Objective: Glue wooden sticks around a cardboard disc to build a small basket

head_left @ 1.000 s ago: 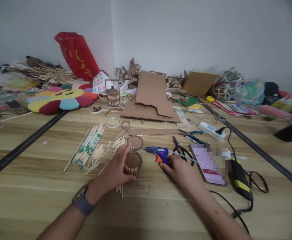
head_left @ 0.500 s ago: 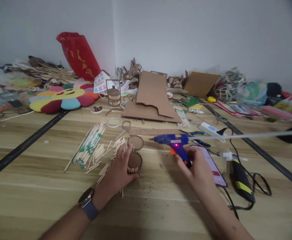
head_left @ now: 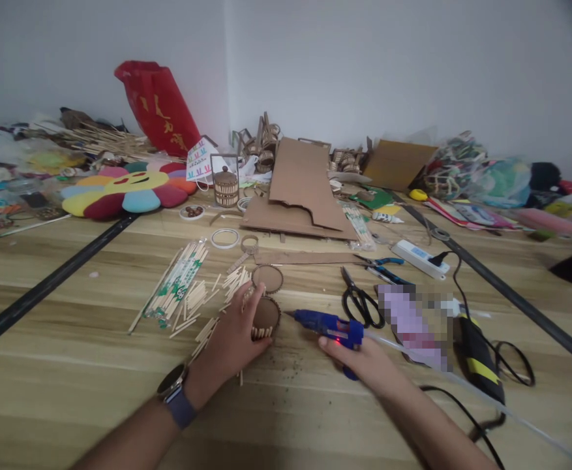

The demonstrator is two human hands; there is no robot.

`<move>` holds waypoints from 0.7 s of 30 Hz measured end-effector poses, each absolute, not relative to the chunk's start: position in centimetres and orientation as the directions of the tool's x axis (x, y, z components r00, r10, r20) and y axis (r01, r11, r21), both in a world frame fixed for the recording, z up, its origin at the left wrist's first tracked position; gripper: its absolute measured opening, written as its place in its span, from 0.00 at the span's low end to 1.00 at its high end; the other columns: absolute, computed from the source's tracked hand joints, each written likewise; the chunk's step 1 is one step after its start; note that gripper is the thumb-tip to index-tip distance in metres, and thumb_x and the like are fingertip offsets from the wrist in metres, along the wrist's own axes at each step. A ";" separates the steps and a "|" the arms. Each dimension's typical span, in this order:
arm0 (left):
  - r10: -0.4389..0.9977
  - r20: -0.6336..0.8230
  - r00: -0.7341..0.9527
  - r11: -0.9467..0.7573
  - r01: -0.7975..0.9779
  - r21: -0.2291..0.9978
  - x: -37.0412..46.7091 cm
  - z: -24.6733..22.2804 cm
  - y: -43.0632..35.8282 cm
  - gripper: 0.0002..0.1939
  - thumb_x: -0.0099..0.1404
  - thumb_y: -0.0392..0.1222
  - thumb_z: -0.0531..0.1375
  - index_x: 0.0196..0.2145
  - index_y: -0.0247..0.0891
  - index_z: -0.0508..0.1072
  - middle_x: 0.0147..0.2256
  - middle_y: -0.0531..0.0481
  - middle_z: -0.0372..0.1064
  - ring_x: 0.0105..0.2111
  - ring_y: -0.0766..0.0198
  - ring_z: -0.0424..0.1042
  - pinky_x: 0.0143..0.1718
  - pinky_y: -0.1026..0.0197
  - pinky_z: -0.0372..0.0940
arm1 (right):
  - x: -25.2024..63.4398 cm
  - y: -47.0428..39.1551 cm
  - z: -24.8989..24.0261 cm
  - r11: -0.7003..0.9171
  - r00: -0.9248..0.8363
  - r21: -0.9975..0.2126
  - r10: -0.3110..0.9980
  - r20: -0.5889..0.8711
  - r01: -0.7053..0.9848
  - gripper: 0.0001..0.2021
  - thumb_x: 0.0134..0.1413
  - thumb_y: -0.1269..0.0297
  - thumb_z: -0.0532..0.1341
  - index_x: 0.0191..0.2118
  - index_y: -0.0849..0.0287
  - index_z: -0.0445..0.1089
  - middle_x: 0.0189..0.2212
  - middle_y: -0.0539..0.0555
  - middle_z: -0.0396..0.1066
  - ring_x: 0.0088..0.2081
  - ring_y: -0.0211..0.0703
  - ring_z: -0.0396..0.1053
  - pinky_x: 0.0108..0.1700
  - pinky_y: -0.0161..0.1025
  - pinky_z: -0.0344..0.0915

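My right hand [head_left: 351, 352] is wrapped round the handle of a blue hot glue gun [head_left: 329, 326], a red light lit on its side and a long clear glue stick trailing from its back. Its nozzle points left, close to the rim of a round cardboard base [head_left: 267, 311] edged with short wooden sticks. My left hand [head_left: 234, 326] steadies that base, thumb at the near side and fingers at the far side, covering its left part. Just beyond lies a second cardboard disc [head_left: 267, 279]. Loose wooden sticks [head_left: 195, 301] are scattered left of the hand, partly under it.
Black scissors [head_left: 361, 303], pliers [head_left: 383, 264] and a white power strip [head_left: 420, 258] lie to the right, near a black-and-yellow tool [head_left: 481, 359] with a cord. Cardboard sheets [head_left: 300, 186] stand behind. Bagged sticks [head_left: 180, 277] and a flower cushion [head_left: 134, 189] are left.
My right hand has brought the glue gun down and left, tilting its glue stick downward, so the nozzle is near the base's rim. The scissors now show. My left hand keeps its hold.
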State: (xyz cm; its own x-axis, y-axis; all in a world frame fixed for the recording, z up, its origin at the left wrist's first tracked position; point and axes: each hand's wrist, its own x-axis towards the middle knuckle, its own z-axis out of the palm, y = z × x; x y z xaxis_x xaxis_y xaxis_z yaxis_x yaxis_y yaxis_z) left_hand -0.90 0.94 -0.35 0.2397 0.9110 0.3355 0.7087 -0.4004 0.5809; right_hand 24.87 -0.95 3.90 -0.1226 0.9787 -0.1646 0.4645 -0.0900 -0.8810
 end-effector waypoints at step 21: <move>0.860 0.404 0.312 -0.506 0.622 0.597 -1.6 -1.4 1.7 0.55 0.53 0.33 0.70 0.69 0.47 0.43 0.64 0.37 0.54 0.66 0.42 0.55 0.64 0.37 0.56 | 24.3 -1.9 1.7 0.049 -0.203 -0.793 0.974 -0.095 0.607 0.23 0.47 0.46 0.66 0.44 0.58 0.78 0.42 0.60 0.80 0.44 0.58 0.77 0.49 0.50 0.74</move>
